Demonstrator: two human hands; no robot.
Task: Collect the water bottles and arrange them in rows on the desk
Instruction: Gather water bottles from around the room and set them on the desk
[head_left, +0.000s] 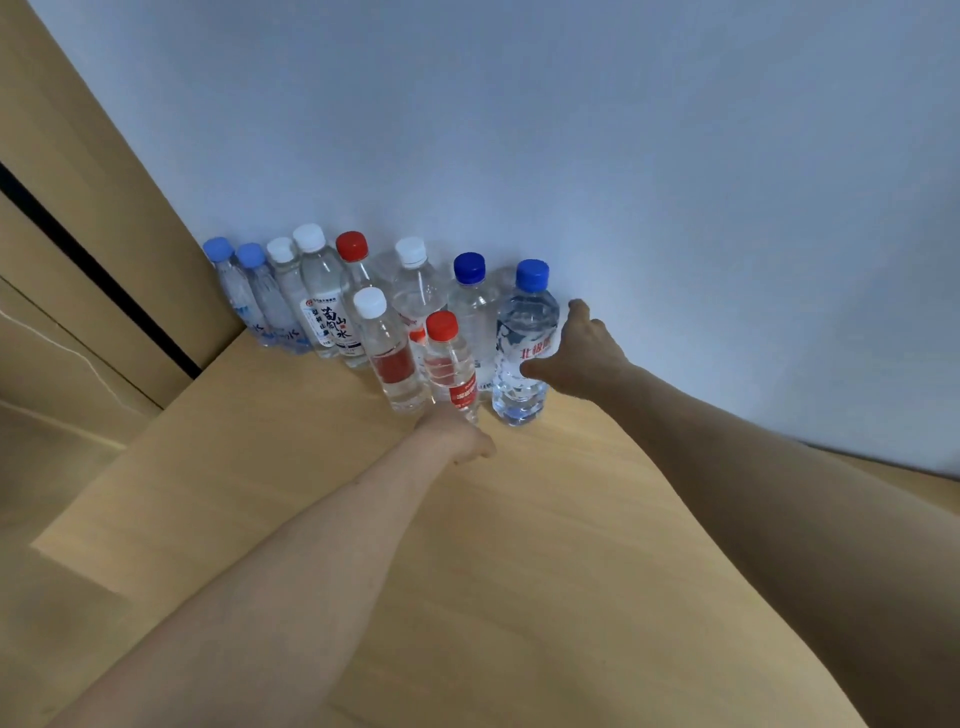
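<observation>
A pale wooden worktop (311, 493) runs up to a bluish-white wall (571, 130), and the water bottles stand gathered against that wall near the corner. At the right end of the group stands the big blue-capped bottle (522, 332), upright on the worktop. The right hand (582, 353) grips its middle, the thumb across the label and the fingers (577, 310) curled round the far side. Just to its left, the small red-capped bottle (449, 364) leans a little, with the left hand (454, 434) at its foot. That hand's fingers are hidden behind its back, so I cannot tell whether they are clamped on the bottle or only touching it. A white-capped bottle (387, 358) stands just beside it, forming a short front row. Behind them is the back row (322, 291), which reaches towards a wooden panel (104, 208) on the left. The bottles stand very close together, so the risk seems to be a knock. A hand drawing away carelessly, or the leaning bottle being let go before it sits flat, could topple a neighbour and set off the rest.
</observation>
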